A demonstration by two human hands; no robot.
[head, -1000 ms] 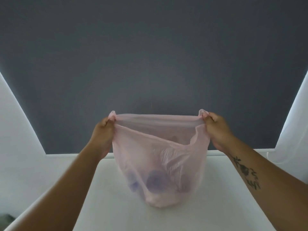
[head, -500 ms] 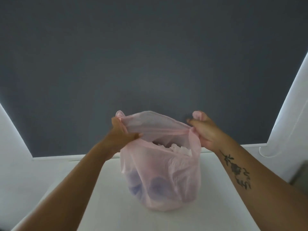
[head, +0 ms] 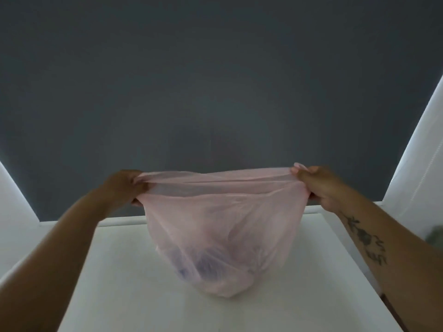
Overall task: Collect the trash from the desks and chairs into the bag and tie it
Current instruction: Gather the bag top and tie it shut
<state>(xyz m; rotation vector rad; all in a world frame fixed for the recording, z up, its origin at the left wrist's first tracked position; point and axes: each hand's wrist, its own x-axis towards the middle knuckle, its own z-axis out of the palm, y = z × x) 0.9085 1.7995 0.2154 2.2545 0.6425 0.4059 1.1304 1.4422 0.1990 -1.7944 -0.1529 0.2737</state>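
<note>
Bag (head: 223, 226) stretched wide, perhaps bluish trash (head: 202, 267) inside

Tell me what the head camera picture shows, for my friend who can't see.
Two hands hold the mouth of a pink bag stretched taut: the left hand grips one end, the right hand the other. The bag rests on a white desk, bluish trash faintly showing through, before a dark grey wall.

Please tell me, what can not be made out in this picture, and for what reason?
Head view:
Trash in the pink bag: only bluish shapes through hazy plastic.
Fingertips of left hand and right hand: hidden in the bunched rim they grip.
Greenish thing at right edge: blurred, cut off by the frame.
</note>
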